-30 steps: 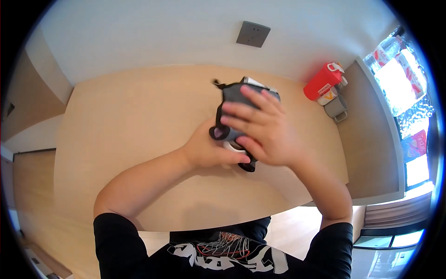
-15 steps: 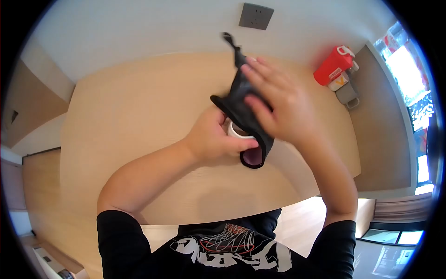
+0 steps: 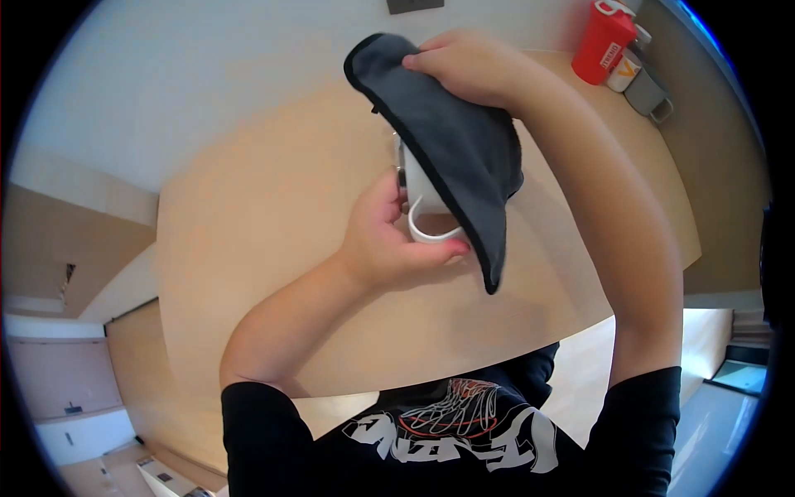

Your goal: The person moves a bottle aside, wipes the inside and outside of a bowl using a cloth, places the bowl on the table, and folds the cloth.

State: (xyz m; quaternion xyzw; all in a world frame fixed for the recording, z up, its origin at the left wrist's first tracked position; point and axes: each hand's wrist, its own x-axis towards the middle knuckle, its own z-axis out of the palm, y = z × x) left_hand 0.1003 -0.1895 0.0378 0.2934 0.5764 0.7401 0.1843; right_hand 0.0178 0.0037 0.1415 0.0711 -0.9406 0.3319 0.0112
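A dark grey cloth (image 3: 451, 124) with black edging hangs across a white container (image 3: 421, 180). My right hand (image 3: 468, 68) pinches the upper part of this cloth, thumb on the near face. Lower down, my left hand (image 3: 385, 224) grips the container around its side, with the thumb along a curved white rim or loop at the near end. A bit of shiny metal shows at the container's left edge by my fingers. The cloth hides most of the container, so its exact kind is unclear.
A red jug (image 3: 603, 45) with a white handle stands at the back right of the wooden table (image 3: 265, 215). Beside it are a white cup (image 3: 623, 73) with an orange mark and a grey mug (image 3: 648, 93). A grey wall socket (image 3: 416, 5) is above the table.
The cloth, bunched and narrow before, now spreads out wide. My right hand has moved up, from lying over the cloth to pinching it. My left hand keeps its hold. The view has shifted.
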